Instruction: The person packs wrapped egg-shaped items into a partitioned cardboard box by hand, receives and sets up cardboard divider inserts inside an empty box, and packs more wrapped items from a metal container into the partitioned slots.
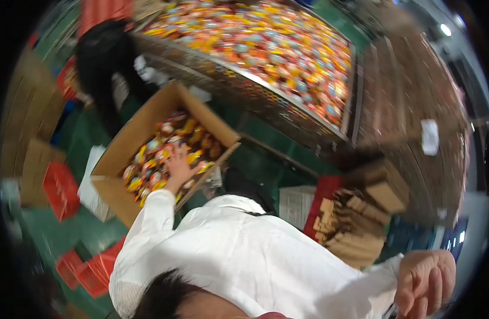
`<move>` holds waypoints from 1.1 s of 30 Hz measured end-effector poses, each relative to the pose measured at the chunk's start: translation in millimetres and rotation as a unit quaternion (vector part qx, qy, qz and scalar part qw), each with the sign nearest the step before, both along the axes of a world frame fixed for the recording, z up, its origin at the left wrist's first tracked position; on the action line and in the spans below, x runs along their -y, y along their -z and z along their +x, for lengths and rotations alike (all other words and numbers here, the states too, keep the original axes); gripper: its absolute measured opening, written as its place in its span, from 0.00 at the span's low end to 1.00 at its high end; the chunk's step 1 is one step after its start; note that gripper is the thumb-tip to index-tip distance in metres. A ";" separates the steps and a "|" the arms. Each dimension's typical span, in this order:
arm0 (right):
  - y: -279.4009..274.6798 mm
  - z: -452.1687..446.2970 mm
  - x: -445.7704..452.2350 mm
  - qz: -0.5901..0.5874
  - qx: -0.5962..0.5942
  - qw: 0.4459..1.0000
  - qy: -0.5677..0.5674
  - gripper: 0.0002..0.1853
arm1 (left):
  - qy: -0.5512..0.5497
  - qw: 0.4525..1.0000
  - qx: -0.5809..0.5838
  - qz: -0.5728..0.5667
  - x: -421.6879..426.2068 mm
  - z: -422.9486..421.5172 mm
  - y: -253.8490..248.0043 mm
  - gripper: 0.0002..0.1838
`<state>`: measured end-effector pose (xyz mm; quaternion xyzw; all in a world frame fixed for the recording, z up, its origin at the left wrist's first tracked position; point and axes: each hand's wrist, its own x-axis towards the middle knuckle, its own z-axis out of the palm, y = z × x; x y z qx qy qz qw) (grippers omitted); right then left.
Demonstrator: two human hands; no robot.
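Wrapped pieces (149, 178) lie under the spread fingers of the left hand (178, 166), inside the carton (151, 112). The right hand (426, 279) curls well apart; I cannot tell whether it holds anything.

Two hands (179, 166) (425, 279), one filled carton (149, 117), one heaped tray (287, 112)

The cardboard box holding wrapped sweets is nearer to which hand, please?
Left: the left hand is inside the cardboard box, on the sweets; the right hand is well outside.

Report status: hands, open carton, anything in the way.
Left hand spread over wrapped pieces in carton. Right hand curled, away from carton; any grip unclear. Nothing seen blocking left hand.
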<state>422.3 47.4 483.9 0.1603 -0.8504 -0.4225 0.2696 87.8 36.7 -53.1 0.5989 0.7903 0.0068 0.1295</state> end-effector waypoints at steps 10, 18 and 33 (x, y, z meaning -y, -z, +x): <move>88.3 145.6 39.7 -0.285 -0.081 0.650 0.700 0.14 | 0.001 0.997 -0.039 -0.059 -4.0 3.1 0.1 0.57; 210.6 291.2 4.8 -0.498 -0.054 0.202 0.842 0.25 | 0.004 0.997 -0.034 -0.071 -5.5 4.0 -7.4 0.56; 194.4 306.0 -96.8 -0.495 -0.160 0.443 0.730 0.11 | 0.003 0.989 -0.056 -0.136 -14.8 9.8 -18.1 0.55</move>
